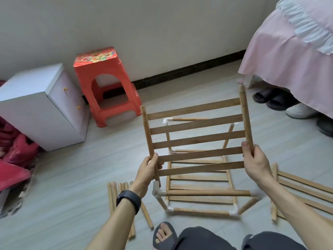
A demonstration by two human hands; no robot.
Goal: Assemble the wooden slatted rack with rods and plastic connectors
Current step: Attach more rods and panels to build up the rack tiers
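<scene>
Both hands (200, 165) around smooth wooden slatted panel (196, 139)

We see a panel (196, 139) of pale matt wood, its flat slats smooth between round rails, gripped by the left hand (147, 170) and right hand (255, 163). Below the grip, the frame (201, 193) on the floor (72, 177) is the same bare wood, joined by glossy white plastic connectors (156, 192), and the floor looks like matt grey wood-grain board. Beyond the grip, the red stool (106, 83) is shiny plastic and the pink bedcover (288, 56) is soft cloth.
</scene>
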